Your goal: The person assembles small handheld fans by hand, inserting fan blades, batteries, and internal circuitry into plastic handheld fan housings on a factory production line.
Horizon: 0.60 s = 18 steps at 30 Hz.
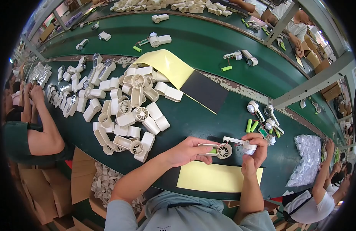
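Along the near edge of the dark green bench (197, 125), we list: our left hand (191, 150), clamped on one cream plastic shell with round slotted end (224, 151); our right hand (258, 149), apart from it, gripping one white round-headed part (235, 141); one pale-yellow rectangular sheet (214, 178).

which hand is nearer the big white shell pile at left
Left. The left hand is right of the pile, with a gap between; the right hand is farther right.
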Available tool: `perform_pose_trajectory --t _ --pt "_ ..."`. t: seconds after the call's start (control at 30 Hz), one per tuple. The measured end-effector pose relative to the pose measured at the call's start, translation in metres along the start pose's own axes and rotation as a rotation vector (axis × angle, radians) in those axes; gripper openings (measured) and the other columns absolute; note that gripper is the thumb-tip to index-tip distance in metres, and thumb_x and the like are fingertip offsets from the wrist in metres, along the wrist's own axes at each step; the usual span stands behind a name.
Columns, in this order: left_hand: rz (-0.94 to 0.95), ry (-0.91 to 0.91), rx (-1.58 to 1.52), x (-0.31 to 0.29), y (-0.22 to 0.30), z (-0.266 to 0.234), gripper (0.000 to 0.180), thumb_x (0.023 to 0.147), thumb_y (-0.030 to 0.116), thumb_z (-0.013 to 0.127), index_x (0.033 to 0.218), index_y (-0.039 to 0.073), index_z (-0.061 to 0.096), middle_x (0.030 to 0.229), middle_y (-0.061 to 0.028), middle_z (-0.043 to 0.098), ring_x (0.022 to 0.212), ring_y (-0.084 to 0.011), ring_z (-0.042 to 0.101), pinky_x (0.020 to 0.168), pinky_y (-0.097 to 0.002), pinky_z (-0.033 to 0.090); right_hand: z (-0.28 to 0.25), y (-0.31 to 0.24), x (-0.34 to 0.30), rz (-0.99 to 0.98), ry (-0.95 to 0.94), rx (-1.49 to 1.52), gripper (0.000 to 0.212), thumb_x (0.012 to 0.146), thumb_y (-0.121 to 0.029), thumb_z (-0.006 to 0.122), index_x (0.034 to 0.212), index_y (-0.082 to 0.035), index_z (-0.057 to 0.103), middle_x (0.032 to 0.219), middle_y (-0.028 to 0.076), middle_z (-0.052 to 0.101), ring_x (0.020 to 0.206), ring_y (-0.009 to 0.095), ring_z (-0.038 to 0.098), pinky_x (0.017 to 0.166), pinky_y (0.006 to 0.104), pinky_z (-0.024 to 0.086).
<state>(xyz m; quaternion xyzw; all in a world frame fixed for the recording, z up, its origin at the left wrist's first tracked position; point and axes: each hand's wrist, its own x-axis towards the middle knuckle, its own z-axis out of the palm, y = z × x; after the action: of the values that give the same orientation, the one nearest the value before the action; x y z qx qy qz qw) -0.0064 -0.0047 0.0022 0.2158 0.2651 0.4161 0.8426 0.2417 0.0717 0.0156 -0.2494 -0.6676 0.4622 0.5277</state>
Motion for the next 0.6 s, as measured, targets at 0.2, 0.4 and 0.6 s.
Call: perform_pose_trajectory --t 0.2,0.4,0.6 --pt "-0.052 0.022 0.057 0.001 0.001 0.003 0.043 0.108 0.010 0.052 0.148 -0.005 0.050 0.144 -0.0168 0.059 0.126 -0.0289 0.065 0.110 -0.0414 0.053 0.005 0.002 0.012 0.130 0.010 0.055 0.049 0.062 -0.002 0.048 0.111 0.000 0.052 0.115 0.020 0.056 0.100 0.025 0.057 0.089 0.0357 0.048" --pt "0.057 0.069 0.071 0.002 0.002 0.002 0.042 0.107 0.009 0.053 0.146 -0.005 0.053 0.138 -0.0171 0.064 0.115 -0.0240 0.069 0.100 -0.0377 0.056 0.001 0.008 0.011 0.271 0.086 0.205 0.051 0.060 -0.001 0.046 0.110 0.000 0.053 0.111 0.016 0.053 0.097 0.024 0.059 0.084 0.0322 0.050" --pt "0.132 0.188 0.053 0.006 -0.005 -0.003 0.041 0.105 0.005 0.053 0.144 -0.008 0.054 0.135 -0.0186 0.066 0.108 -0.0248 0.070 0.097 -0.0374 0.056 0.007 0.017 0.010 0.422 0.103 0.122 0.057 0.069 0.005 0.047 0.126 0.001 0.056 0.115 0.013 0.059 0.100 0.021 0.061 0.085 0.0295 0.050"
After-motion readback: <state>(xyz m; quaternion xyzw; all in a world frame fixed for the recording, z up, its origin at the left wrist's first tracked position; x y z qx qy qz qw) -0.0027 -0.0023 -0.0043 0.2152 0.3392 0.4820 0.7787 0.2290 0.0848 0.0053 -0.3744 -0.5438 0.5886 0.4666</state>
